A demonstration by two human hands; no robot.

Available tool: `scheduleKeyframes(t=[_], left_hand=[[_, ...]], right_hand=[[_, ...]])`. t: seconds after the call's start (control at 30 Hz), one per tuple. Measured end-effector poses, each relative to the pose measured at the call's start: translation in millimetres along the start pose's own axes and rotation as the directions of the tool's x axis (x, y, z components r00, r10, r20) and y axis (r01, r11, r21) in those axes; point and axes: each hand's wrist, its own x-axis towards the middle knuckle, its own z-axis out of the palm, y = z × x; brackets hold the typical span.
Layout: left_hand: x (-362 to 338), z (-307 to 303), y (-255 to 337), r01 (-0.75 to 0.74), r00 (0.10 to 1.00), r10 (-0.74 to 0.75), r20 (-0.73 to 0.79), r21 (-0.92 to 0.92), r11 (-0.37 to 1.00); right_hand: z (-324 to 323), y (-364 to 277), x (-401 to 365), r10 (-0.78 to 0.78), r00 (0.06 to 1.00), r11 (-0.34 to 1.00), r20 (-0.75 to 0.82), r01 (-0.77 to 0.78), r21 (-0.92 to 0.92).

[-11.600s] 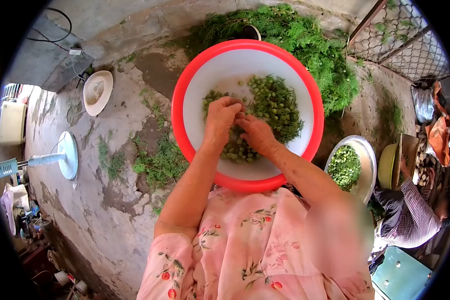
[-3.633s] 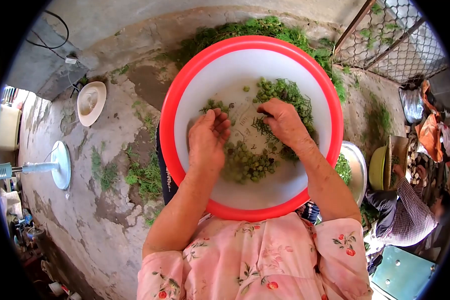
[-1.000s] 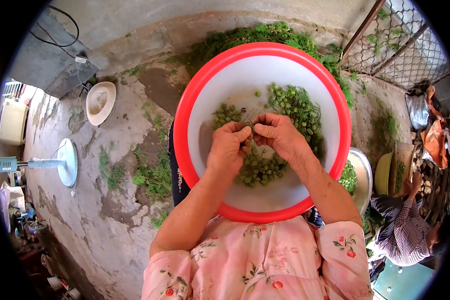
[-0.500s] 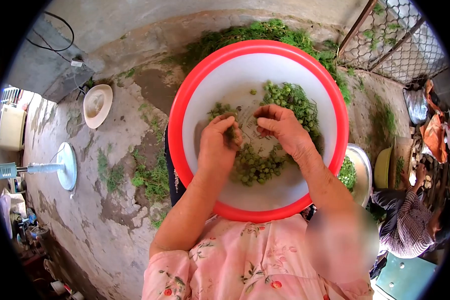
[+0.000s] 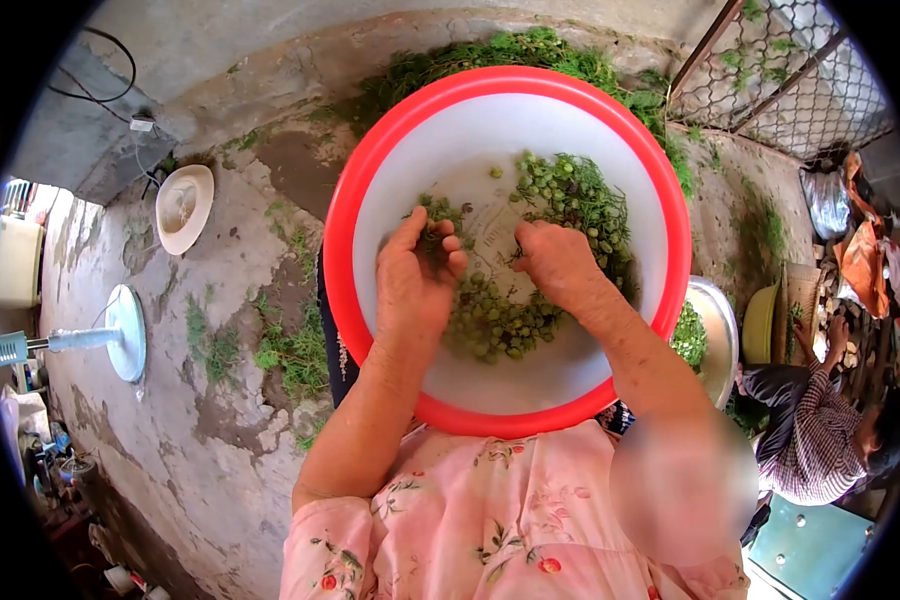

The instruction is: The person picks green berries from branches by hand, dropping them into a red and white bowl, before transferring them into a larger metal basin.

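A large white basin with a red rim [image 5: 508, 420] rests at my lap and holds green round pods and feathery sprigs. My left hand [image 5: 417, 280] is cupped over its left part, with fingers curled around small green pods that are partly hidden in the palm. To its right, my right hand [image 5: 565, 265] is closed in a pinch, knuckles up; whatever its fingertips hold is hidden. One heap of pods with leafy stems [image 5: 585, 205] lies beyond the right hand, and another heap of loose pods [image 5: 500, 320] lies nearer to me, between the hands.
Cut green plants [image 5: 530, 50] lie behind the basin along the wall. A metal bowl [image 5: 720, 340] with green pieces stands at right, near another person [image 5: 820, 440]. On the left are a straw hat [image 5: 184, 210] and a pale blue fan [image 5: 127, 333].
My left hand has turned its palm more upward and its fingers have loosened. The right hand's fingers have drawn together and turned downward. The view has shifted slightly.
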Motion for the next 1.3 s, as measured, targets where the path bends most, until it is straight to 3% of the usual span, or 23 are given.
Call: scheduleKeyframes(t=[0.03, 0.23, 0.33, 0.43, 0.47, 0.53, 0.63, 0.67, 0.77, 0.87, 0.9, 0.97, 1.07, 1.17, 1.3], left_hand=[[0, 0, 0, 0.002, 1.000, -0.002, 0.005, -0.001, 1.000], [3, -4, -5, -0.035, 0.999, 0.035, 0.004, 0.061, 0.997], [4, -9, -8, -0.087, 0.996, 0.088, 0.006, 0.156, 0.984], [4, -10, -11, -0.068, 0.997, 0.075, -0.024, 0.207, 0.976], [4, -10, -13, -0.038, 0.999, 0.045, -0.030, 0.203, 0.979], [3, -9, -15, 0.012, 1.000, -0.009, -0.016, 0.192, 0.981], [2, -7, -15, 0.055, 0.998, -0.058, 0.017, 0.177, 0.983], [3, -8, -15, 0.057, 0.998, -0.060, 0.010, 0.178, 0.982], [4, -9, -14, 0.045, 0.998, -0.036, -0.052, 0.183, 0.982], [2, -9, -13, 0.013, 0.993, 0.006, -0.121, 0.152, 0.988], [3, -9, -12, -0.001, 0.990, 0.020, -0.143, 0.135, 0.991], [4, -9, -10, -0.022, 0.982, 0.046, -0.182, 0.135, 0.991], [6, -11, -10, -0.033, 0.974, 0.066, -0.216, 0.154, 0.988], [6, -11, -11, -0.023, 0.973, 0.061, -0.225, 0.168, 0.986], [6, -10, -14, -0.015, 0.983, 0.042, -0.178, 0.147, 0.989]], right_hand=[[1, -3, 0, -0.021, 1.000, 0.996, 0.000, 0.021, -0.082], [10, 3, 2, -0.065, 0.998, 0.991, -0.003, 0.064, -0.118], [0, -1, 2, 0.050, 0.991, 0.986, -0.127, -0.028, 0.167], [-15, -11, 7, 0.137, 0.988, 0.770, -0.071, -0.061, 0.635], [-23, -19, 7, 0.102, 0.995, 0.684, -0.003, -0.068, 0.726], [-35, -34, 7, 0.007, 0.993, 0.482, 0.117, -0.106, 0.870], [-22, -39, 15, -0.099, 0.991, 0.508, -0.087, 0.125, 0.852], [-24, -41, 15, -0.014, 0.998, 0.395, 0.064, -0.053, 0.917], [-26, -34, 24, 0.047, 0.998, 0.638, -0.031, -0.006, 0.770], [-8, -20, 33, -0.128, 0.951, 0.889, -0.281, 0.235, 0.392], [-2, -19, 35, -0.135, 0.953, 0.910, -0.271, 0.228, 0.347], [8, -19, 35, -0.146, 0.958, 0.944, -0.247, 0.210, 0.255], [12, -21, 38, -0.107, 0.978, 0.949, -0.182, 0.154, 0.274], [10, -23, 34, 0.085, 0.970, 0.838, -0.228, 0.054, 0.543], [-3, -35, 27, 0.066, 0.936, 0.782, -0.346, 0.167, 0.601]])
